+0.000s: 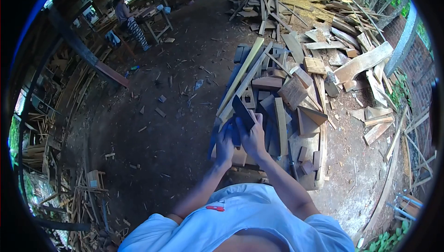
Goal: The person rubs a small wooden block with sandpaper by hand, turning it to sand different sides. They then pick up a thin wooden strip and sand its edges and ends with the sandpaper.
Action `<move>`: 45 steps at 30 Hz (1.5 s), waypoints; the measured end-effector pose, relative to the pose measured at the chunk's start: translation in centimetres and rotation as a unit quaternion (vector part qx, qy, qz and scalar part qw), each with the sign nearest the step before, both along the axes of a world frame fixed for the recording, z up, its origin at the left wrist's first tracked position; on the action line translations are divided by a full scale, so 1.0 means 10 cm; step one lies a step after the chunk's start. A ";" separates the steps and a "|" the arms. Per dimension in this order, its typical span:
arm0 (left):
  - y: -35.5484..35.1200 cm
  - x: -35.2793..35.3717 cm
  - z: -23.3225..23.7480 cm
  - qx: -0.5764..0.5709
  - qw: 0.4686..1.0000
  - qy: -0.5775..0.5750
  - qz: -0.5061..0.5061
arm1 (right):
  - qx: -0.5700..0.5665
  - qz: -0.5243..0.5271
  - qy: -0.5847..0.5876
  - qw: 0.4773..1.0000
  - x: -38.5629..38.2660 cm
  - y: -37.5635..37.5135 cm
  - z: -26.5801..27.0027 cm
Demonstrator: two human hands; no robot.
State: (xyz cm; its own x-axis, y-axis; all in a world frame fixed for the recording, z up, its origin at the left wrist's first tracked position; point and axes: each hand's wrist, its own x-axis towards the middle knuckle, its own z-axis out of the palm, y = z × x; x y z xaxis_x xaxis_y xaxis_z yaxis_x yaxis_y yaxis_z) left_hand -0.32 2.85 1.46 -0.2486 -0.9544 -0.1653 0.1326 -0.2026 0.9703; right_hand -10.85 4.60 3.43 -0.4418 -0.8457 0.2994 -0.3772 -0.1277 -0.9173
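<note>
A dark, flat, blade-like piece (243,112) slants up and to the left from my right hand (252,134), whose fingers are closed round its lower end. Close beside it, my left hand (225,144) is bent around a dark bluish object between the two hands; its outline is too dim to make out, and the fingertips are partly hidden. Both hands are over the near left part of a workbench (312,178) heaped with wood. A narrow wood block (281,126) stands out just right of my right hand.
Wood offcuts (292,92) cover the bench, and a large scrap pile (342,44) lies behind and right. A slanting post (99,64) is at the left. Far back left, a person (129,21) stands at another table (155,18). Small scraps dot the dirt floor (152,150).
</note>
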 end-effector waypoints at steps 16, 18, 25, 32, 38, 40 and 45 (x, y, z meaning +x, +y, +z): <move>-0.35 0.16 -0.25 -0.053 0.994 0.075 0.059 | -0.011 0.087 0.185 0.979 0.26 0.28 -0.01; -0.31 0.16 -0.26 -0.111 0.991 0.037 0.070 | -0.008 0.090 0.202 0.975 0.23 0.26 0.00; -0.32 0.11 -0.21 -0.122 0.989 0.048 0.064 | -0.032 0.062 0.217 0.974 0.24 0.16 -0.06; -0.14 0.06 -0.12 -0.151 0.986 -0.024 0.064 | -0.009 0.039 0.200 0.979 0.11 -0.08 0.04; -0.40 0.21 -0.27 -0.093 0.990 0.075 0.076 | -0.032 0.090 0.181 0.979 0.32 0.24 0.03; -0.30 0.15 -0.21 -0.083 0.992 0.047 0.084 | -0.014 0.086 0.194 0.977 0.26 0.23 0.07; -0.16 0.06 -0.10 -0.123 0.991 -0.003 0.045 | -0.028 0.030 0.184 0.982 0.13 -0.06 0.06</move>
State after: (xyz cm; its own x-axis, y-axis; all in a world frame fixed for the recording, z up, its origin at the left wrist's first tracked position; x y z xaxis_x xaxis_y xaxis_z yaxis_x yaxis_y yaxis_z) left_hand 0.25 1.24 0.46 -0.1604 -0.9842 0.0750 0.1343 0.0535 0.9895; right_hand -9.55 3.96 3.99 -0.2448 -0.8446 0.4761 -0.6728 -0.2056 -0.7107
